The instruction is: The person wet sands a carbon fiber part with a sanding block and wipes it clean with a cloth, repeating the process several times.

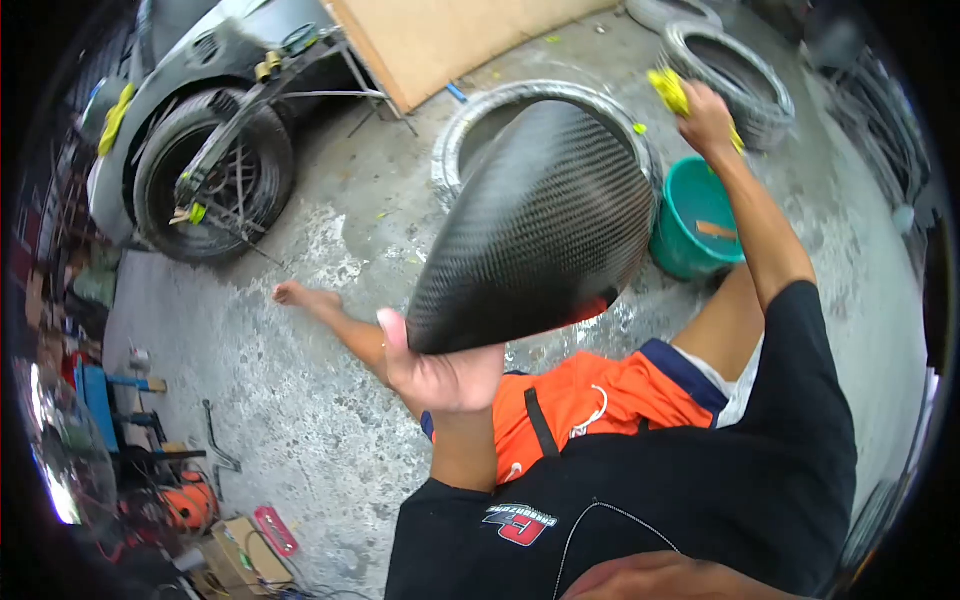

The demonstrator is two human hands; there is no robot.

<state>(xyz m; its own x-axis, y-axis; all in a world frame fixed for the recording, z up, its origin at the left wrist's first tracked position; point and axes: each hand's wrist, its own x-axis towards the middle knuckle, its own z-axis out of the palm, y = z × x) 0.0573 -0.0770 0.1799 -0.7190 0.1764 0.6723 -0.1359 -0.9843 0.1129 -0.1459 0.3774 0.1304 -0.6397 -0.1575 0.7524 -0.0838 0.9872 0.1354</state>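
My left hand grips the lower edge of a curved black carbon-fibre cover and holds it up in front of me, thumb on its near rim. My right hand is stretched out to the right and is closed on a yellow cloth, above a teal bucket that stands on the wet concrete floor. The cover hides part of a tyre lying flat behind it. I sit on the floor in orange shorts, one bare leg stretched to the left.
A car wheel with a metal tool leaning on it stands at upper left. More tyres lie at upper right. A wooden board lies at the top. Tools and cardboard boxes clutter the lower left floor.
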